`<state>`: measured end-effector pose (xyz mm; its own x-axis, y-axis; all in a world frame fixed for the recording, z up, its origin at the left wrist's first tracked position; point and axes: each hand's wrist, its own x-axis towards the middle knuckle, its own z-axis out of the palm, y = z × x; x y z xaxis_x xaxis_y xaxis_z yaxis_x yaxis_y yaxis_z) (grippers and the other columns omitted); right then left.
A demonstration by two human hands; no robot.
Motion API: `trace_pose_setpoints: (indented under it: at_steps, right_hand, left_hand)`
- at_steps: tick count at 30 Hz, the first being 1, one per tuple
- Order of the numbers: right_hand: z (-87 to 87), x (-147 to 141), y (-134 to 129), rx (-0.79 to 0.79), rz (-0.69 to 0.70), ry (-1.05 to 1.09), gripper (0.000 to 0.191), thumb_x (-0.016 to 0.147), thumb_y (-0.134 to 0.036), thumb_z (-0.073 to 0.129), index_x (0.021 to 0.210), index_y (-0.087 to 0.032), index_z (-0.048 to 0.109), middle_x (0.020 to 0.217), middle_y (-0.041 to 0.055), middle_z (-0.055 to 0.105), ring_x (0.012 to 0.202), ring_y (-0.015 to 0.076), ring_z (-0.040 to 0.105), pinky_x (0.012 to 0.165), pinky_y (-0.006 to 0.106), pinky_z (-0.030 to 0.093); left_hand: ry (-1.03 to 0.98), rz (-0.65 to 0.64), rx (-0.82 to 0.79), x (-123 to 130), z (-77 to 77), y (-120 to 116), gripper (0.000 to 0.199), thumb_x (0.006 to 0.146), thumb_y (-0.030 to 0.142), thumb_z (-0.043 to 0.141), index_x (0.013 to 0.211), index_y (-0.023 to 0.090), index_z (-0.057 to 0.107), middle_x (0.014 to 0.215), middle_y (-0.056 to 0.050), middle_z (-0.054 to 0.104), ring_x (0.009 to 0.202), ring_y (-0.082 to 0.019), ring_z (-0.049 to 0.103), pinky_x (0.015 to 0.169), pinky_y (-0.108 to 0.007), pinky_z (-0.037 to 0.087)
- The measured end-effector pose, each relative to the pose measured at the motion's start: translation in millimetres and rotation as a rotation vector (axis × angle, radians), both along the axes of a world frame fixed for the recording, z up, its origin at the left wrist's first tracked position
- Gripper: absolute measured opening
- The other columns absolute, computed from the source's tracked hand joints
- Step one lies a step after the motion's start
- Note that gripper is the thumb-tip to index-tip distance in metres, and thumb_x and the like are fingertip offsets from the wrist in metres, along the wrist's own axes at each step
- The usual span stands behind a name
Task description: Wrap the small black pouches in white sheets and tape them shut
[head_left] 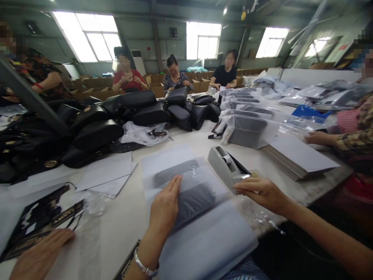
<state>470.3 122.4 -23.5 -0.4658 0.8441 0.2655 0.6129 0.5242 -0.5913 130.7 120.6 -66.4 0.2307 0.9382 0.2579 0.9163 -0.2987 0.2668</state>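
Observation:
My left hand [166, 204], with a silver bracelet at the wrist, lies with fingers stretched out on a dark bag [195, 202] half covered by thin white tissue paper [206, 233]. The bag shows through the sheet as a dark grey shape. At the front end of a grey tape dispenser [223, 165], my right hand [260, 192] pinches a strip of clear tape, which is hard to make out. The dispenser stands on the table just right of the wrapped bag.
Black bags [99, 134] are heaped at the back left. Tissue-wrapped bags [246, 130] stand in a row behind the dispenser, near stacked white boards [303, 153]. A co-worker's hand [43, 252] rests by black tags [37, 217] at left. Several people sit or stand around the table.

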Motion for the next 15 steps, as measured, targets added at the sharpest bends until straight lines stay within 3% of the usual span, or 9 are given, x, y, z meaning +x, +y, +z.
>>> trace_pose_setpoints:
  at_steps: [3,6,9,12,15]
  right_hand:
    - [24.0,-46,31,0.052,0.289,-0.092,0.027,0.097,-0.030,0.053,0.116,-0.025,0.072,0.087,0.0052,0.071,0.074,0.0134,0.065,0.069,0.022,0.050]
    - [34.6,-97,67,0.087,0.541,-0.158,0.028,0.098,-0.029,0.051,0.116,-0.022,0.071,0.085,0.0062,0.070,0.076,0.0135,0.064,0.072,0.023,0.048]
    - [34.4,-143,102,0.112,0.719,-0.256,0.027,0.097,-0.027,0.051,0.113,-0.021,0.072,0.082,0.0055,0.070,0.074,0.0139,0.064,0.070,0.023,0.046]
    - [30.4,-179,128,0.135,0.842,-0.378,0.026,0.095,-0.026,0.052,0.109,-0.022,0.073,0.078,0.0034,0.069,0.069,0.0136,0.062,0.066,0.023,0.043]
    - [27.7,-203,143,0.140,0.912,-0.502,0.031,0.090,-0.023,0.054,0.117,-0.025,0.069,0.078,0.0020,0.072,0.067,0.0146,0.062,0.062,0.023,0.040]
  left_hand:
    - [-0.030,0.027,-0.012,-14,-0.5,8,0.062,0.092,0.001,0.035,0.147,0.028,0.040,0.149,-0.003,0.048,0.118,-0.020,0.063,0.093,-0.035,0.057]
    - [-0.154,-0.009,-0.006,-25,-4.7,18,0.060,0.092,0.004,0.040,0.146,0.029,0.042,0.150,-0.003,0.046,0.125,-0.020,0.058,0.100,-0.036,0.053]
    - [-0.406,-0.064,-0.030,-33,-10.2,26,0.060,0.090,0.006,0.046,0.146,0.027,0.041,0.154,-0.006,0.040,0.124,-0.018,0.058,0.105,-0.037,0.050]
    - [-0.641,-0.082,-0.076,-41,-16.2,31,0.065,0.088,0.007,0.050,0.148,0.027,0.036,0.159,-0.010,0.031,0.114,-0.017,0.064,0.097,-0.034,0.055]
    - [-0.707,-0.069,-0.069,-46,-22.3,31,0.067,0.088,0.009,0.051,0.150,0.026,0.032,0.160,-0.009,0.027,0.131,-0.020,0.051,0.097,-0.033,0.055]
